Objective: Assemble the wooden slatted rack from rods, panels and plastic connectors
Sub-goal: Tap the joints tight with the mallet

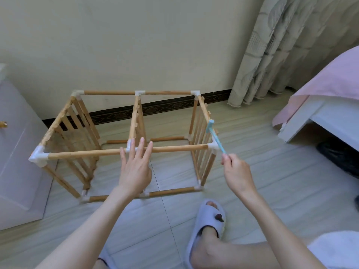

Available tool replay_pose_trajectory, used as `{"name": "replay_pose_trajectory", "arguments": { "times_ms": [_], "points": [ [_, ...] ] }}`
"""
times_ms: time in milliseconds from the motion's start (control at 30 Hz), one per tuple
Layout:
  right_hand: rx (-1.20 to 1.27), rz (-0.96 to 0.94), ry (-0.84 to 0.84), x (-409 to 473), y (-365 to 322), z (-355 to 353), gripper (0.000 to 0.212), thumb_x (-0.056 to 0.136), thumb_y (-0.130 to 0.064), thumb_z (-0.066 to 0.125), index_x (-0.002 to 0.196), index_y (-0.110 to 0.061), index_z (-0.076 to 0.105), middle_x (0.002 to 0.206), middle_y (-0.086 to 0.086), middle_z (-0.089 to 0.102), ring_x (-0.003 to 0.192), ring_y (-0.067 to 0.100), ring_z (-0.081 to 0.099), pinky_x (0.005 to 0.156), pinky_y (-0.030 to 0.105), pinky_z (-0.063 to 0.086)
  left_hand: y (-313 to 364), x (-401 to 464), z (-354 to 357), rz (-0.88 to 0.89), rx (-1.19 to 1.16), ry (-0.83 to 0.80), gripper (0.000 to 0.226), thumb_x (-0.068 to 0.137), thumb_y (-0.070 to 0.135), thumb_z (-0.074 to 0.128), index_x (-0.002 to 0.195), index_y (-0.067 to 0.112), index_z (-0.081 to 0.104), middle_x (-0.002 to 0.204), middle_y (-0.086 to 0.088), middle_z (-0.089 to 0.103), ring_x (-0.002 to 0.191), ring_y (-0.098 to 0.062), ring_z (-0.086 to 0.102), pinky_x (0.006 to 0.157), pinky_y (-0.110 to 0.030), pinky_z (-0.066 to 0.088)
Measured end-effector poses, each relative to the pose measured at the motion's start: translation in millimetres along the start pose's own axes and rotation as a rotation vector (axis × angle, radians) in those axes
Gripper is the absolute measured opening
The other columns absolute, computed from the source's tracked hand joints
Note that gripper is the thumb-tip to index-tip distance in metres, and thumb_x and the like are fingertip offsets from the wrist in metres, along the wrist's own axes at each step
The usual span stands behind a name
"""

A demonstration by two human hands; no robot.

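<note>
Slippered foot [207,216] nearest; left grip [135,164] flat on rack [124,133], right grip [236,171] pinching hammer [215,135].

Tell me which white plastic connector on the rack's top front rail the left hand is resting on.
The middle T-shaped white plastic connector, under the left hand's straight fingers; both corner connectors on that rail sit untouched.
</note>
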State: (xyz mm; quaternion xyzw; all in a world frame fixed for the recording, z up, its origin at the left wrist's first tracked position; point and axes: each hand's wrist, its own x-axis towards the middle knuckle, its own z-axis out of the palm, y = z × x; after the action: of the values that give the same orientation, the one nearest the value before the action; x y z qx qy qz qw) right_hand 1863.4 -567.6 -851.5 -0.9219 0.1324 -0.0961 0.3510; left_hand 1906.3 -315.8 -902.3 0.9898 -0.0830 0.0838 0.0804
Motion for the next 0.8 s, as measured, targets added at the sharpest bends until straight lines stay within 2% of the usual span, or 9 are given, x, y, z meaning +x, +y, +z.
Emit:
{"name": "replay_pose_trajectory", "arguments": {
  "times_ms": [167,300,333,467,500,533,600,667,800],
  "points": [
    [0.398,-0.096,0.464,10.1,-5.6,-36.0,0.025,0.101,-0.020,0.035,0.077,-0.019,0.043,0.058,0.000,0.047,0.051,0.012,0.042,0.052,0.030,0.028,4.6,3.4,7.0,-0.032,-0.017,-0.040,0.078,0.089,0.000,0.043,0.151,0.024,0.000,0.159,-0.004,-0.004,0.144,-0.028,-0.014,0.112,-0.053,-0.010],
    [-0.111,0.212,-0.086,-3.5,37.5,2.1,0.031,0.102,-0.027,0.028,0.096,-0.007,0.051,0.097,0.022,0.063,0.091,0.037,0.057,0.070,0.038,0.038,5.9,3.7,11.1,-0.027,-0.038,0.007,0.076,0.087,0.000,0.048,0.151,0.021,0.014,0.158,-0.007,0.007,0.145,-0.030,-0.005,0.112,-0.055,-0.007],
    [-0.173,0.225,-0.105,-3.6,41.2,1.6,0.035,0.102,-0.028,0.027,0.101,-0.004,0.054,0.102,0.022,0.063,0.096,0.038,0.056,0.073,0.038,0.037,6.1,3.4,12.8,-0.021,-0.036,0.017,0.075,0.087,0.000,0.050,0.151,0.020,0.016,0.158,-0.008,0.010,0.145,-0.031,-0.003,0.112,-0.056,-0.005],
    [0.220,-0.086,0.491,7.4,19.2,-25.6,0.027,0.100,-0.022,0.036,0.084,-0.006,0.049,0.063,0.007,0.055,0.054,0.024,0.046,0.051,0.030,0.025,5.2,3.2,14.8,-0.027,-0.028,0.018,0.073,0.087,0.002,0.052,0.150,0.020,0.020,0.157,-0.008,0.014,0.145,-0.031,0.000,0.112,-0.056,-0.003],
    [0.205,-0.129,0.529,6.9,17.6,-28.7,0.024,0.099,-0.023,0.036,0.081,-0.010,0.044,0.056,0.000,0.048,0.048,0.020,0.042,0.046,0.027,0.023,4.5,3.3,14.4,-0.026,-0.018,0.010,0.072,0.088,0.004,0.051,0.150,0.021,0.018,0.158,-0.007,0.012,0.145,-0.030,-0.001,0.112,-0.055,-0.003],
    [0.121,-0.106,0.446,4.6,19.2,-26.1,0.022,0.100,-0.023,0.034,0.083,-0.011,0.041,0.056,-0.001,0.047,0.049,0.021,0.044,0.047,0.027,0.023,3.9,3.7,13.5,-0.025,-0.010,0.006,0.072,0.089,0.005,0.049,0.150,0.022,0.016,0.158,-0.006,0.010,0.146,-0.029,-0.002,0.113,-0.055,-0.003],
    [-0.255,0.094,-0.004,-2.1,35.7,-11.4,0.028,0.102,-0.028,0.027,0.094,-0.009,0.047,0.080,0.012,0.062,0.076,0.036,0.056,0.059,0.033,0.030,3.7,3.8,13.5,-0.031,-0.007,-0.002,0.072,0.089,0.005,0.048,0.151,0.022,0.014,0.158,-0.005,0.008,0.146,-0.028,-0.004,0.113,-0.054,-0.004],
    [-0.349,0.151,-0.115,-1.4,47.2,-11.9,0.034,0.102,-0.031,0.026,0.104,-0.006,0.050,0.099,0.018,0.064,0.093,0.038,0.057,0.067,0.036,0.033,6.8,3.7,14.6,-0.047,-0.014,0.005,0.073,0.089,0.005,0.049,0.151,0.022,0.015,0.158,-0.006,0.008,0.145,-0.028,-0.005,0.113,-0.054,-0.005],
    [0.095,-0.074,0.473,6.5,29.4,-32.7,0.021,0.100,-0.021,0.038,0.083,-0.010,0.044,0.058,0.000,0.047,0.051,0.022,0.041,0.052,0.033,0.019,10.5,3.7,14.9,-0.065,-0.029,0.008,0.074,0.088,0.004,0.049,0.151,0.022,0.014,0.158,-0.006,0.007,0.145,-0.028,-0.006,0.112,-0.054,-0.007]
  ]
}}
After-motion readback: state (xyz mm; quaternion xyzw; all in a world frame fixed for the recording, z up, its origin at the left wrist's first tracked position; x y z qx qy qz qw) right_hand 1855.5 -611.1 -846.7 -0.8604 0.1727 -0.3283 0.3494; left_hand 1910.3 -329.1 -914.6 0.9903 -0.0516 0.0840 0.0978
